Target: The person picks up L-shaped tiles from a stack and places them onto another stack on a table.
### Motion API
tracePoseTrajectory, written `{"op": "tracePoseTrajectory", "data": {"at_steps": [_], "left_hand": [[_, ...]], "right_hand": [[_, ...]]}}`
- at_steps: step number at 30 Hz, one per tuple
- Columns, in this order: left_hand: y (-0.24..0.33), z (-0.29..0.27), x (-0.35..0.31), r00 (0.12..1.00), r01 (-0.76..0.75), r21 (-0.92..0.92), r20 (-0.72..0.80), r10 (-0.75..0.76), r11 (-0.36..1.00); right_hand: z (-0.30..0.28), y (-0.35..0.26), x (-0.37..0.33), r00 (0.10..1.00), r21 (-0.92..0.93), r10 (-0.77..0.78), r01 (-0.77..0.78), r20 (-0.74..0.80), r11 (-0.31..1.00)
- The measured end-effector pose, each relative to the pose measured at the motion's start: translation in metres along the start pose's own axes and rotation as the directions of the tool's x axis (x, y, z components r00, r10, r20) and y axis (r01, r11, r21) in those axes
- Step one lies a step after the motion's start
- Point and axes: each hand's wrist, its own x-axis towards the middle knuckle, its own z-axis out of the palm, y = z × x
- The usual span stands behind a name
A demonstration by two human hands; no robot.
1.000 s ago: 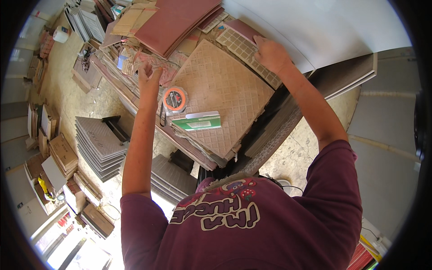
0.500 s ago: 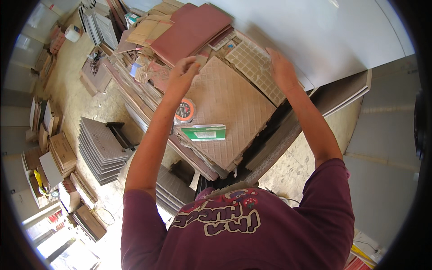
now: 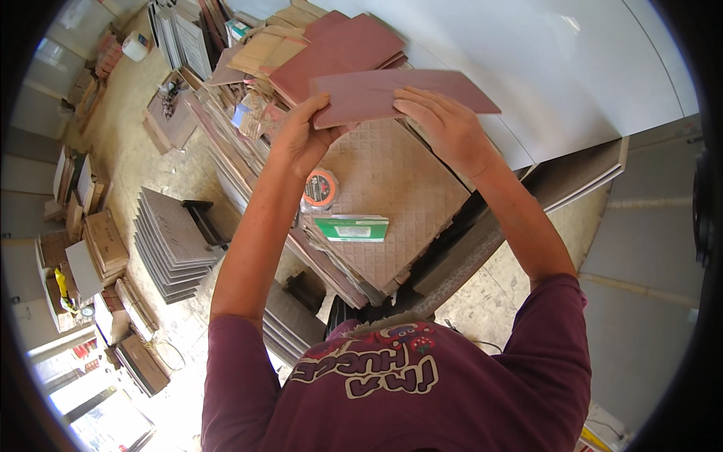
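A reddish-brown rectangular tile is held up and tilted above the stack, its smooth face showing. My left hand grips its left end, thumb on the face and fingers underneath. The fingers of my right hand lie bent over the tile's near edge, right of its middle; the thumb is hidden. Below both hands lies a large square tile with a grid-patterned tan back. On its left corner rests a tape measure with an orange ring, and a small green-and-white box is nearer to me.
Reddish tiles and torn cardboard lie at the far side of the stack. A white panel wall rises to the right. Grey tiles stand in a rack on the left, with cartons beyond.
Both hands were apart and low over the stack; now they hold the reddish-brown tile. The narrow grid-backed tile beside my right hand no longer shows where it lay.
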Motion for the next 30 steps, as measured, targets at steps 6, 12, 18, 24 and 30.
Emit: {"op": "tracePoseTrajectory", "data": {"at_steps": [6,12,18,24,30], "left_hand": [[0.01,-0.036,0.002,0.989,-0.113,-0.102,-0.108,0.102,0.988],[0.013,-0.062,0.012,0.981,-0.162,-0.104,-0.12,0.15,0.981],[0.004,-0.088,0.026,0.974,-0.209,-0.1,-0.113,0.198,0.973],[-0.002,-0.111,0.047,0.956,-0.106,0.148,-0.258,0.142,0.983],[-0.008,-0.111,0.057,0.906,-0.044,0.27,-0.394,0.152,0.962]], "right_hand": [[0.049,0.01,0.029,0.994,0.054,-0.015,0.021,-0.106,0.998],[0.099,0.012,0.047,0.982,0.111,0.125,-0.11,-0.142,0.988],[0.131,0.014,0.047,0.976,0.069,0.185,-0.178,-0.112,0.982],[0.146,0.02,0.044,0.955,0.025,0.291,-0.29,-0.06,0.957],[0.154,0.026,0.044,0.948,0.028,0.316,-0.315,-0.028,0.949]]}}
